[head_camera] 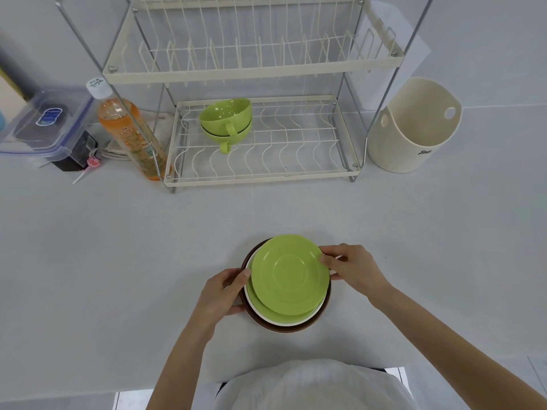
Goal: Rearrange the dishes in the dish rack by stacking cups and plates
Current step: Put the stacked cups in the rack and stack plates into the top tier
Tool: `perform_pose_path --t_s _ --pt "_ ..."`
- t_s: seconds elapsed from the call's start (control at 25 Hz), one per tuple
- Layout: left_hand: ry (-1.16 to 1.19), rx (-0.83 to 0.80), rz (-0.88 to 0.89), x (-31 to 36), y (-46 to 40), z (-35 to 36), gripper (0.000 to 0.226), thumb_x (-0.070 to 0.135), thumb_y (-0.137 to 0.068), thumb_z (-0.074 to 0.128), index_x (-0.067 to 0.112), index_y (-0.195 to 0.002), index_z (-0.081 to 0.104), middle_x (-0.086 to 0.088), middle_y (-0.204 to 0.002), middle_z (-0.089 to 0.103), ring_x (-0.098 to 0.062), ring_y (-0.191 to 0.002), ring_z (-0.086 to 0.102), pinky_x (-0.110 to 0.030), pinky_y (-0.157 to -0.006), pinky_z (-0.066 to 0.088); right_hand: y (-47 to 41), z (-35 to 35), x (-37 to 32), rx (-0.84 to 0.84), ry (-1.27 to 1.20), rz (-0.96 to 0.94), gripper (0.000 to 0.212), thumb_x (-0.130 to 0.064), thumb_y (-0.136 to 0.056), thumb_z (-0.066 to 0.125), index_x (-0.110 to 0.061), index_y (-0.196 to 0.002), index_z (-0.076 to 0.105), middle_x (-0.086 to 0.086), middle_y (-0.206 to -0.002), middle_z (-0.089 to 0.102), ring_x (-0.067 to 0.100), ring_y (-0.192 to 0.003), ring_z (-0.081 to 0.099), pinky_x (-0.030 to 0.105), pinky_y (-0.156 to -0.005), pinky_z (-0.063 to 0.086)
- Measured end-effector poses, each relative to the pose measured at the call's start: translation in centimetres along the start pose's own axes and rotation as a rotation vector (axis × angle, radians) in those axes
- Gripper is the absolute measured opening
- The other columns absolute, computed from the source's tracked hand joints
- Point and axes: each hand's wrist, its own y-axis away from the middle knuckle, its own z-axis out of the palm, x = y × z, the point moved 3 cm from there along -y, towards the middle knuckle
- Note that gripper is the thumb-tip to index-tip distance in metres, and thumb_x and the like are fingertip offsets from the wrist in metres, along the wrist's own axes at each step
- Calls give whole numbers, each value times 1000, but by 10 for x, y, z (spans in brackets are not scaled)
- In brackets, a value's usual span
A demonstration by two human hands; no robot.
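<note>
A stack of plates lies on the white table in front of me: a brown plate [284, 327] at the bottom, a white plate [275, 320] on it, then two green saucers. The top green saucer [290, 273] sits shifted up and to the right. My left hand [220, 294] grips the stack's left rim. My right hand [352, 266] pinches the top saucer's right edge. Two green cups [226, 121], one nested in the other, stand on the lower tier of the cream wire dish rack [266, 176].
The rack's upper tier [251, 72] holds nothing. A cream utensil holder [414, 128] stands right of the rack. Left of it are an orange drink bottle [133, 134], a clear lidded box [44, 125] and a pink lollipop [91, 164].
</note>
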Motion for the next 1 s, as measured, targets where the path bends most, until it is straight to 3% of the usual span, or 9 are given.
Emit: perform_pose_path --t_s 0.2,0.28,0.36,0.6,0.72,0.88,1.0 --pt "-27 -6 11 1 -1 0 41 32 -85 58 10 -120 56 -6 -114 61 -6 -84 61 -13 -51 54 1 5 0 43 164 -107 29 -14 -86 58 -20 -113 67 -2 -87 56 15 -71 58 32 -85 55" --pt "-28 -24 10 0 -2 -1 41 29 -84 60 10 -120 56 -6 -116 62 -4 -84 61 -13 -54 54 2 5 0 64 199 -135 31 -17 -85 61 -22 -115 66 -6 -85 49 10 -72 53 17 -81 51" --pt "-29 -55 6 -1 -2 -2 39 26 -85 60 11 -120 56 -7 -119 61 -4 -85 61 -13 -56 54 4 4 0 68 221 -133 34 -20 -84 63 -24 -118 63 -5 -91 46 5 -71 50 3 -68 41" --pt "-16 -97 2 -4 -1 -4 38 23 -88 56 13 -125 55 -6 -125 60 -12 -100 62 -19 -67 54 6 9 11 13 60 17 47 -33 -85 59 -21 -130 50 6 -120 54 18 -101 57 29 -91 45" --pt "-9 -87 0 -5 0 -4 37 24 -89 54 14 -124 55 -6 -125 60 -17 -103 61 -19 -67 54 7 10 19 -48 48 87 55 -35 -83 61 -18 -133 45 6 -118 57 23 -106 59 32 -93 49" --pt "-23 -91 -4 -2 -1 -3 39 25 -86 58 12 -123 54 -6 -123 60 -16 -103 59 -17 -62 55 11 16 24 -119 -130 164 32 -27 -87 58 -8 -113 60 8 -100 60 27 -95 63 31 -81 57" --pt "-52 -73 -3 2 -1 -1 42 24 -84 61 10 -122 53 -7 -119 58 -17 -100 57 -18 -60 54 13 14 21 -123 -161 167 16 -25 -91 51 -16 -95 63 8 -97 62 22 -90 63 20 -69 57"
